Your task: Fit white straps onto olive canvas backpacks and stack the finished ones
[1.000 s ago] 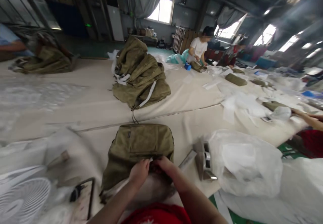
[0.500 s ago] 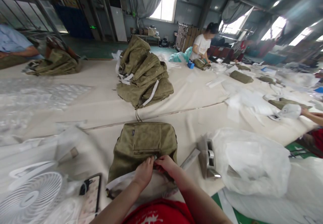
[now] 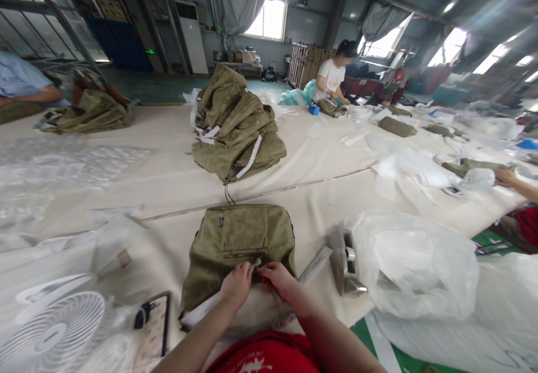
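An olive green bag [image 3: 244, 230] lies flat on the pale table in front of me, with a small dark label and a zipped pocket on its face. Over its lower part, my left hand [image 3: 237, 283] pinches a small whitish piece near the zipper. Close beside it on the right, my right hand [image 3: 275, 278] has its fingertips pressed together; what they hold is too small to name. Beneath my wrists a pale sheet [image 3: 252, 311] covers the bag's near edge.
A tape dispenser [image 3: 348, 261] and clear plastic bags [image 3: 420, 266] lie right. At left are a white fan [image 3: 52, 334] and a phone [image 3: 153, 325]. A pile of olive bags [image 3: 239, 126] stands beyond. Other people work around the table.
My hands have drawn slightly apart, and more of the whitish piece shows between them. The view has shifted slightly. At the far right, a person's hand has moved a little.
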`<control>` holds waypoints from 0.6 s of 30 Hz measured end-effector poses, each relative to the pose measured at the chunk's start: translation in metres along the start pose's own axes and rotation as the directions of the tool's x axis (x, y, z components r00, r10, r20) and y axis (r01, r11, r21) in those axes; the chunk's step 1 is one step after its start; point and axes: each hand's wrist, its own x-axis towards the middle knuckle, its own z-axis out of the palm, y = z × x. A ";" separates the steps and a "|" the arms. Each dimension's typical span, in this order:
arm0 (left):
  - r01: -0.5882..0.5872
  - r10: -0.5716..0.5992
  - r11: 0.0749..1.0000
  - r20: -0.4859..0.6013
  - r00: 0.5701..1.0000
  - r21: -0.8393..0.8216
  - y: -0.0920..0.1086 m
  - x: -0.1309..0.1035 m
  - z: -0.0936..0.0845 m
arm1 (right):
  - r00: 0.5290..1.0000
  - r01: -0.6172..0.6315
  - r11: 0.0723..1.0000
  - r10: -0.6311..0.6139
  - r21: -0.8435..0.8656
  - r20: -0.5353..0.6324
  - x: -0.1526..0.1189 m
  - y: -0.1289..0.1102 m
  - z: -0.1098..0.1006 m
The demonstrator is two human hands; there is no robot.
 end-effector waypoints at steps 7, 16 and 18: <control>0.612 -0.067 0.205 0.613 0.787 -0.764 -0.002 0.007 -0.020 | 0.993 0.017 0.990 -0.034 0.143 0.117 0.012 0.014 0.003; 0.787 0.430 -0.512 0.690 0.582 -0.345 -0.004 -0.004 -0.029 | 0.962 -0.091 0.864 -0.053 0.495 0.269 0.020 0.017 0.018; 0.791 0.370 -0.441 0.718 0.590 -0.423 -0.001 -0.009 -0.023 | 0.939 -0.159 0.830 -0.039 0.534 0.341 0.017 0.011 0.022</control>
